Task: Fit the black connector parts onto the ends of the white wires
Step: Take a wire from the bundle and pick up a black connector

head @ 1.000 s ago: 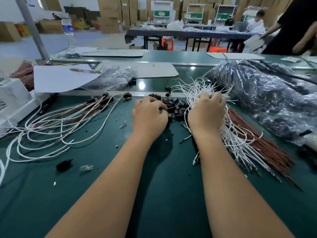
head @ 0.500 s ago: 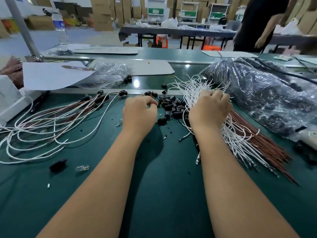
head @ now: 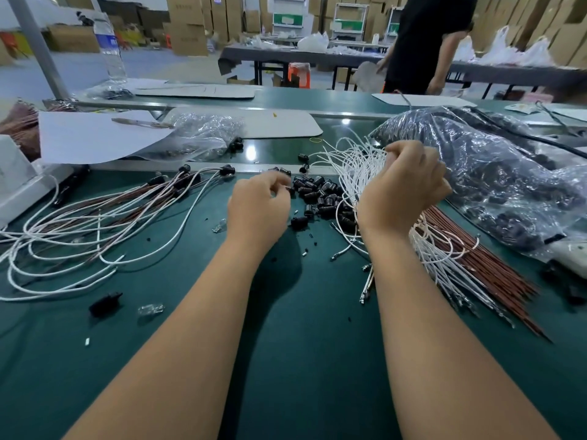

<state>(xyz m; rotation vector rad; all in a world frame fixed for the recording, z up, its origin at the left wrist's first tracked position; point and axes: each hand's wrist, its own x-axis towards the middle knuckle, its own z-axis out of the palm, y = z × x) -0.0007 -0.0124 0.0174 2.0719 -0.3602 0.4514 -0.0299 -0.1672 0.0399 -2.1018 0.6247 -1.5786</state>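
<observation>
A loose heap of small black connector parts (head: 320,198) lies on the green table between my hands. My left hand (head: 259,208) hovers at the heap's left edge, with its curled fingertips pinching one black connector part (head: 289,189). My right hand (head: 403,185) is lifted over the bundle of white wires (head: 352,163) to the right of the heap, and its curled fingers grip some of the wire strands. The wires' metal-tipped ends (head: 365,290) fan out below my right wrist. Wires with connectors fitted (head: 95,223) lie spread at the left.
A big clear bag of black parts (head: 495,173) fills the right side. Red-brown wires (head: 495,281) lie under the white bundle. A smaller plastic bag (head: 200,138) and white sheets (head: 85,138) sit at the back left. A person in black stands behind the bench.
My right hand has risen off the heap and moved back over the white wires. My left hand has drawn left and away from the pile's middle. The person behind walked in from the right.
</observation>
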